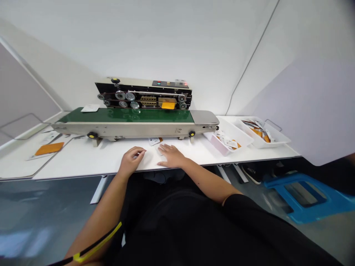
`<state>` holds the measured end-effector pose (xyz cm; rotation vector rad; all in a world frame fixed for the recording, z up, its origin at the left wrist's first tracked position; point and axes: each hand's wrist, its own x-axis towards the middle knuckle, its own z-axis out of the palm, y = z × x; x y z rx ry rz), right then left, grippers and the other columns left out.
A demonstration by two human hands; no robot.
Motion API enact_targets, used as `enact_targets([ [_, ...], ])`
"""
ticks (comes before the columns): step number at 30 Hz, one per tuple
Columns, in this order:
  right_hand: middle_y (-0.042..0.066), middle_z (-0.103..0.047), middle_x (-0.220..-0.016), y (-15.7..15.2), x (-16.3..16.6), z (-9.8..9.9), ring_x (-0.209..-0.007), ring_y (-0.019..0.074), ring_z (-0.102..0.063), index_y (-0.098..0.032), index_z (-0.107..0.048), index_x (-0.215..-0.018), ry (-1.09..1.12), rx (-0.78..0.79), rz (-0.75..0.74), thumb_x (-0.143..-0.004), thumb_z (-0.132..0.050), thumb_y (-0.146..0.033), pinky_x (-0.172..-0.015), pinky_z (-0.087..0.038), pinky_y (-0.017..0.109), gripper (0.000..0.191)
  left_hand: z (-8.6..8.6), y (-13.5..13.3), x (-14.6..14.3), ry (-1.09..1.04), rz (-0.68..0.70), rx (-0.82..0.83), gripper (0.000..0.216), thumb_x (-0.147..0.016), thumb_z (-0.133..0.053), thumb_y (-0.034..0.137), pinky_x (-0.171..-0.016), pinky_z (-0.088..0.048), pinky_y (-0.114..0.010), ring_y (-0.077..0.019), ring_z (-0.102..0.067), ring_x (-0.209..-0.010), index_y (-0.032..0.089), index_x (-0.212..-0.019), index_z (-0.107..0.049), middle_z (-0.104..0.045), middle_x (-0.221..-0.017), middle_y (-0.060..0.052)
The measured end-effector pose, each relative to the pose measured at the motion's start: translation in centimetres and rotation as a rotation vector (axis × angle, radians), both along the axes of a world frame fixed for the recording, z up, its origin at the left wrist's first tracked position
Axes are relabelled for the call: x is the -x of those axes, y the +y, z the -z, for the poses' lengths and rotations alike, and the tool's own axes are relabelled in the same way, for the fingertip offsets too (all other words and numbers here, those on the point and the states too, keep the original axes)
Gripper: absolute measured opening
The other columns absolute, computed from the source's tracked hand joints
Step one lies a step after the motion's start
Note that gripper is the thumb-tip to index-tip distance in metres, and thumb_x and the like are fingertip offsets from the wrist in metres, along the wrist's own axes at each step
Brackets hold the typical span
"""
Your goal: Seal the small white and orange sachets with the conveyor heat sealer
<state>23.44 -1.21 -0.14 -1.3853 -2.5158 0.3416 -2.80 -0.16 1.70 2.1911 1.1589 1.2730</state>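
My left hand [132,158] rests on the white table [91,157] near its front edge, fingers curled loosely with nothing visible in them. My right hand [171,155] lies flat beside it, fingers stretched out over a small white packet [160,150] that is mostly hidden. Another small packet [154,140] with an orange part lies just beyond, under the edge of the band sealer [138,120]. The sealer has a green conveyor belt [130,115], and a white packet [90,108] sits on the belt's left end.
Two white trays [242,137] [280,137] holding several orange-and-white packets stand at the right. An orange packet [49,148] lies on a tray at the left. A blue plastic stool [307,195] stands on the floor at the right. White walls enclose the bench.
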Motion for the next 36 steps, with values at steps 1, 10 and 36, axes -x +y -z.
enact_targets([
  [1, 0.016, -0.023, -0.174, -0.2, -0.3, -0.1, -0.162, 0.0385, -0.022, -0.019, -0.036, -0.166, 0.005, -0.005, -0.071, -0.092, -0.063, -0.072, -0.13, -0.017, 0.061, 0.095, 0.0, 0.0, 0.0, 0.01, 0.012, 0.0, 0.026, -0.098, -0.06, 0.042, -0.077, -0.058, -0.031, -0.0211, -0.07, -0.094, 0.021, -0.094, -0.074, -0.075, -0.1, -0.007],
  [10, 0.008, -0.077, -0.125, -0.9, -2.8, -0.2, -0.122, 0.0225, -0.069, -0.022, -0.08, -0.114, 0.648, 0.173, -0.311, -0.096, -0.063, -0.027, -0.113, -0.049, 0.04, 0.026, -0.1, -0.3, -0.8, 0.109, 0.082, -0.036, 0.029, -0.099, -0.06, 0.046, -0.084, -0.059, -0.034, -0.0225, -0.07, -0.096, 0.021, -0.102, -0.076, -0.076, -0.106, -0.009],
  [36, 0.001, -0.07, -0.079, 0.5, -4.9, -4.1, -0.072, 0.0152, -0.063, -0.018, -0.069, -0.085, 1.383, 0.213, 0.294, -0.056, -0.094, -0.048, -0.073, -0.056, 0.03, 0.048, -0.2, -0.4, -0.5, 0.088, 0.074, -0.024, 0.028, -0.098, -0.06, 0.043, -0.083, -0.059, -0.033, -0.0215, -0.071, -0.093, 0.02, -0.1, -0.076, -0.076, -0.106, -0.009],
])
